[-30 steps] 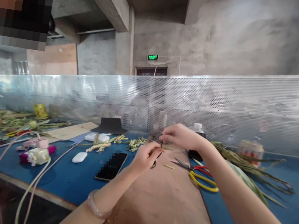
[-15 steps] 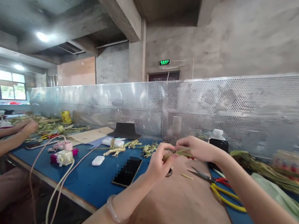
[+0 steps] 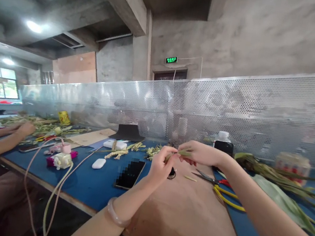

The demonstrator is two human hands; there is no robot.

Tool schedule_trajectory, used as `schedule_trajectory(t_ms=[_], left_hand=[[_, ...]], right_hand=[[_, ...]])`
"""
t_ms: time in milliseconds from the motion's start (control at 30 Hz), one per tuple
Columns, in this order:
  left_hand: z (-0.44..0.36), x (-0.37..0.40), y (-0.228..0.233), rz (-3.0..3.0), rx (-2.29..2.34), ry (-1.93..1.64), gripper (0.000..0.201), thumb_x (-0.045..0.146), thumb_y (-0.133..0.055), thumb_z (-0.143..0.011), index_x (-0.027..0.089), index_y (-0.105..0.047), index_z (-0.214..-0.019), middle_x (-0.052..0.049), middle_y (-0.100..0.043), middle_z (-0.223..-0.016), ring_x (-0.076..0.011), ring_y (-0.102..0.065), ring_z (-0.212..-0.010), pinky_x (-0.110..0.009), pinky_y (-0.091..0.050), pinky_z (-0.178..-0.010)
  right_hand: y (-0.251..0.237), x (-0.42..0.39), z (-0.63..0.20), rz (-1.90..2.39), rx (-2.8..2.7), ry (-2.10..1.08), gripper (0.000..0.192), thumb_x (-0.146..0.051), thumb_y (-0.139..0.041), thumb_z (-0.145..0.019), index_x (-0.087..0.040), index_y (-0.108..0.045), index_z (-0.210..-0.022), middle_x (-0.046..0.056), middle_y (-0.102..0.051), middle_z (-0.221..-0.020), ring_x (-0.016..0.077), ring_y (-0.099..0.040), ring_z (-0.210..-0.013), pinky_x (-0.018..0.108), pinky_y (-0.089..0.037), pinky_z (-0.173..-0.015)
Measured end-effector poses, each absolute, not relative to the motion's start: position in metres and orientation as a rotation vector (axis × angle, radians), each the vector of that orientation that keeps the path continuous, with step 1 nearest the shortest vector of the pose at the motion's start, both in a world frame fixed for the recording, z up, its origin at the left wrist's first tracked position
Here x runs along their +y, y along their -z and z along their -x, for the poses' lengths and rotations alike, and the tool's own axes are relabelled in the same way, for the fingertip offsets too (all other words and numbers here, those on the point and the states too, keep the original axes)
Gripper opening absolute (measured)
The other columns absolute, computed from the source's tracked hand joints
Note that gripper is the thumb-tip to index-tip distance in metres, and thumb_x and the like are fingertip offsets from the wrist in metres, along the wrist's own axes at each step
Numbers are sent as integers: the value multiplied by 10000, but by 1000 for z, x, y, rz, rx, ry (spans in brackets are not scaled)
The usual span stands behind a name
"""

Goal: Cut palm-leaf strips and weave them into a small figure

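Note:
A strip of dried green leaf (image 3: 185, 153) is pinched between my two hands, above the brown board. My left hand (image 3: 162, 163), below a pale bangle (image 3: 117, 213), grips one end with closed fingers. From the right, my right hand (image 3: 199, 153) holds the same strip, its fingertips nearly touching the left ones and partly hiding it. Just under the hands lies a small black ring-shaped item (image 3: 172, 173). Scissors with red and yellow handles (image 3: 227, 197) rest to the right, and a short leaf scrap (image 3: 190, 178) sits on the board (image 3: 186, 218).
Left of my hands are a phone (image 3: 130, 173), a white earbud case (image 3: 99, 163) and a charger with cables (image 3: 61, 160). Long leaves (image 3: 259, 170) and a bottle (image 3: 222, 144) stand right. Behind runs a perforated metal screen (image 3: 147, 104). A co-worker's arms (image 3: 0, 145) are far left.
The view has turned slightly, so the table items appear further left and a little higher. My hands stay together on the leaf strip, which has shifted a little in the fingers.

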State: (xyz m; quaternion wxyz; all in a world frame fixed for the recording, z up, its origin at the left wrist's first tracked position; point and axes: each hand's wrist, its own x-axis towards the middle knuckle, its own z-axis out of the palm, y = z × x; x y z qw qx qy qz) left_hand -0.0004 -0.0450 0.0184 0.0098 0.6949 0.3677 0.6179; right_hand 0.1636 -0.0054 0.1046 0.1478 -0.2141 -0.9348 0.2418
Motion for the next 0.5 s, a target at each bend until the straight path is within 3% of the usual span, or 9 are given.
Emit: schedule_trajectory(t_ms=[100,200,400,500], left_hand=[[1,-45,-20,-2165,1152,-1957,206,367,-503,-852,177,-571,-892,44,-503,-555,-75,-351,-443,-205,-276,-461],[2,-44,-21,-2145,1160,-2005,210,372,-509,-850,174,-566,-885,70,-386,-485,-76,-315,-423,-205,-253,-446],[0,-44,-21,-2184,1095,-1935,205,369,-501,-859,173,-555,-884,86,-323,-459,-71,-311,-405,-199,-243,-439],[-1,-44,-20,-2177,1116,-1940,197,367,-507,-855,176,-547,-883,85,-335,-467,-72,-334,-408,-198,-256,-446]], right_hand=[[-113,-9,-170,783,-2731,-628,279,-377,-457,-830,-163,-617,-749,20,-588,-624,99,-522,-485,230,-413,-470],[-129,-26,-188,1001,-2662,-434,305,-417,-489,-824,-155,-644,-808,41,-617,-628,110,-545,-494,234,-417,-465],[-161,-96,-252,812,-2446,-352,371,-483,-488,-844,-249,-625,-1096,35,-633,-747,127,-582,-647,256,-460,-549],[-164,-120,-272,644,-2457,-414,337,-496,-546,-802,-267,-659,-1023,23,-616,-745,125,-580,-693,254,-461,-582]])
